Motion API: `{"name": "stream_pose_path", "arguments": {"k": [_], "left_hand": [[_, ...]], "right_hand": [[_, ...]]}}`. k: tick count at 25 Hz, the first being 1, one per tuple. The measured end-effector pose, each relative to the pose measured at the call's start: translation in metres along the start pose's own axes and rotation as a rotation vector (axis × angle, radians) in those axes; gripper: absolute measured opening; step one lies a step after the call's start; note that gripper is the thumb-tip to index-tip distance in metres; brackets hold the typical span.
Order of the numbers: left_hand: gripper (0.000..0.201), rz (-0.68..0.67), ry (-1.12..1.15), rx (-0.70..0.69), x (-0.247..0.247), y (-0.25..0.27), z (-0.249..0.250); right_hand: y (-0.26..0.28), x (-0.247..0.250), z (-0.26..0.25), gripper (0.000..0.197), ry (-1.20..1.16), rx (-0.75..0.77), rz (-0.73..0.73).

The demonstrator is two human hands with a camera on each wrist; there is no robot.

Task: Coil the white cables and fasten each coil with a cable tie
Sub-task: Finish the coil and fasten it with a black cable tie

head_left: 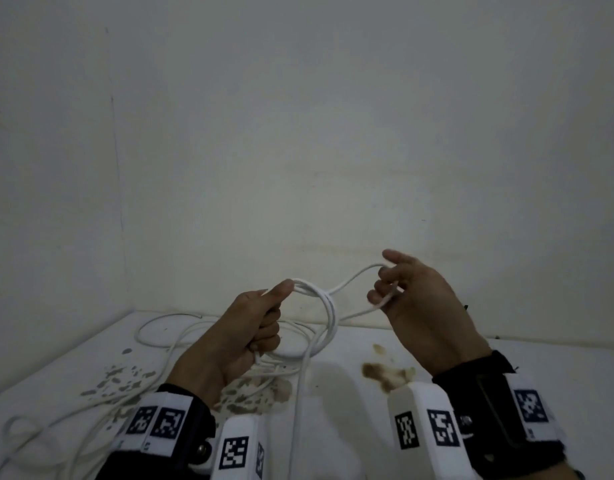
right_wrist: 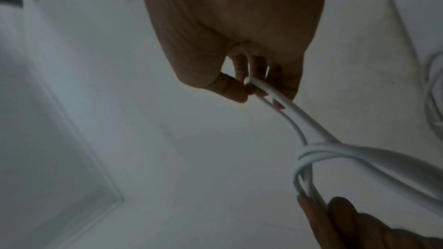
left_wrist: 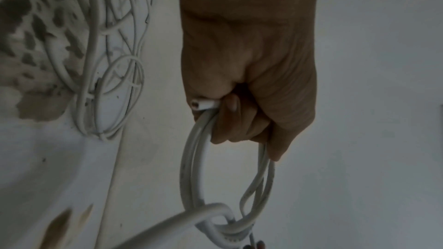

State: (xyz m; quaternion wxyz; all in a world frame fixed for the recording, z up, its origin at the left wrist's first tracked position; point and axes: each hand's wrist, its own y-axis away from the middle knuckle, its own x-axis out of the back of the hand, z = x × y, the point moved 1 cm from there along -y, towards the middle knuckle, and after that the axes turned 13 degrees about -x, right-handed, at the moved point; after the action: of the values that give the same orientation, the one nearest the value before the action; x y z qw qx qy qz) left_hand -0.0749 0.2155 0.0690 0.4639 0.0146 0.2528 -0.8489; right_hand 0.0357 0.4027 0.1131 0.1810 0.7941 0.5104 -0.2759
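Observation:
My left hand (head_left: 260, 320) grips a coil of white cable (head_left: 328, 306) held up above the table, thumb stretched along its top. In the left wrist view the fingers (left_wrist: 239, 120) curl round several turns of the coil (left_wrist: 191, 168), and a cable end (left_wrist: 203, 104) sticks out of the fist. My right hand (head_left: 399, 289) pinches a folded loop of the same cable (head_left: 354, 277) a short way to the right; thumb and fingers (right_wrist: 237, 90) close on the loop (right_wrist: 271, 94), which wraps round the coil (right_wrist: 309, 154). No loose cable tie shows.
More white cables (head_left: 160, 327) lie tangled on the stained white table (head_left: 471, 348) under and left of my hands. A small tied coil (left_wrist: 115, 97) lies there too. Brown stains (head_left: 385, 370) mark the table's middle. White walls close the back and left.

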Motion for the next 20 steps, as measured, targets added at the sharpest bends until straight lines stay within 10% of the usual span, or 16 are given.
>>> {"name": "stream_pose_path", "arguments": {"k": [6,8,12,14,16,20], "left_hand": [[0.040,0.080,-0.125,-0.024,0.022,-0.003,0.003],[0.044,0.097,-0.127,-0.021,0.021,-0.004,0.003],[0.045,0.170,-0.065,0.022,0.020,-0.011,-0.002],[0.045,0.216,-0.048,0.062,0.024,-0.013,-0.008],[0.045,0.248,-0.047,0.082,0.027,-0.013,-0.016],[0.039,0.252,-0.001,0.079,0.031,-0.015,-0.024]], "right_hand": [[0.020,0.000,-0.014,0.031,1.294,0.640,0.181],[0.009,0.009,-0.006,0.022,1.193,0.775,0.352],[-0.007,0.018,0.008,0.043,0.350,-0.087,0.159],[-0.006,0.020,0.006,0.050,0.269,-0.230,0.026],[-0.003,0.015,0.001,0.045,0.422,-0.086,0.058],[0.011,-0.004,-0.010,0.026,1.212,0.726,0.405]]}}
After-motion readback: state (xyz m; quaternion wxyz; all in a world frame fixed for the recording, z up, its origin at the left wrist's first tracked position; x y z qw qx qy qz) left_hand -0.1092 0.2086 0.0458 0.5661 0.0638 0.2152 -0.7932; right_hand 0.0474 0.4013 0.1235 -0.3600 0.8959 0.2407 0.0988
